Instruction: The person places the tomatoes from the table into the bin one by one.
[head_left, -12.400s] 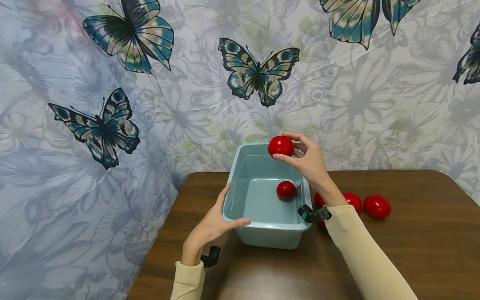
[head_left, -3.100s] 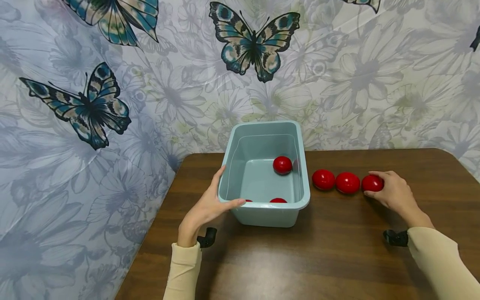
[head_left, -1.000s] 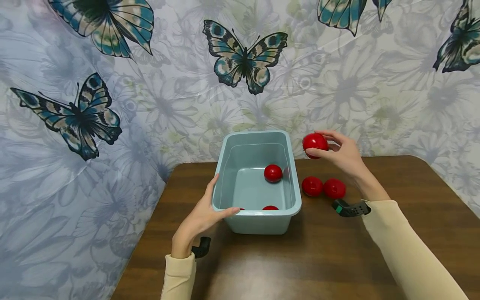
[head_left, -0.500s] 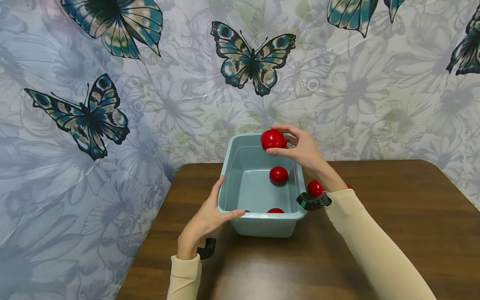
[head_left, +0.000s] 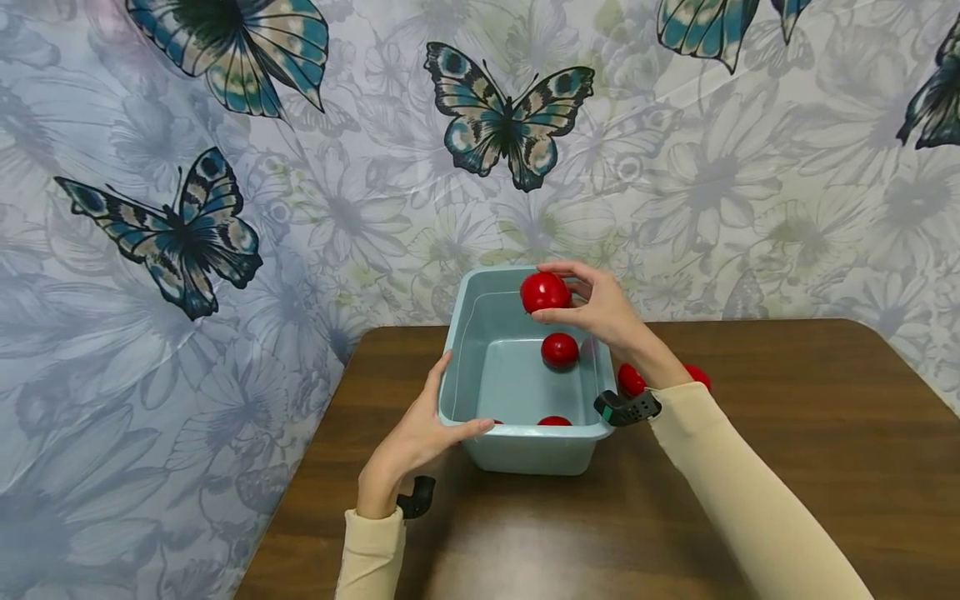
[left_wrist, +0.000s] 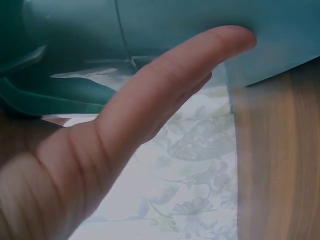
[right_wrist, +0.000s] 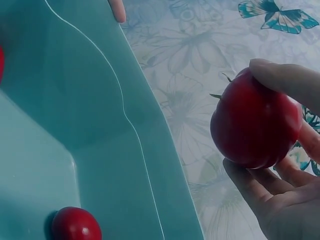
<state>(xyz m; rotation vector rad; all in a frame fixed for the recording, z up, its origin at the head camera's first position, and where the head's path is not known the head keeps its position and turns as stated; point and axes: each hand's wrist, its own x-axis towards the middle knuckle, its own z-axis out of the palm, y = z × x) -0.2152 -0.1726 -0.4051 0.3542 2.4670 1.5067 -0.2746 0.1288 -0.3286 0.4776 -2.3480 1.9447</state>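
My right hand (head_left: 600,310) holds a red tomato (head_left: 544,292) between thumb and fingers, over the far right part of a pale teal plastic basin (head_left: 487,454). Green sepals show on this tomato (right_wrist: 255,125) in the right wrist view. Inside the basin sit a tomato (head_left: 559,351) at the right and another (head_left: 553,421) largely hidden by the near wall; a red sliver shows by the left thumb. My left hand (head_left: 412,437) rests against the basin's near left corner, its straight thumb on the front rim and its fingers along the left side.
To the basin's right, a tomato (head_left: 630,379) and another one (head_left: 699,375) lie on the brown wooden table (head_left: 810,433), partly covered by the right forearm. A butterfly-print cloth (head_left: 360,208) hangs behind the table.
The tomato at the right end of the row was lifted by my right hand and carried left over the basin, then slightly lowered. My left hand has stayed at the basin's corner.
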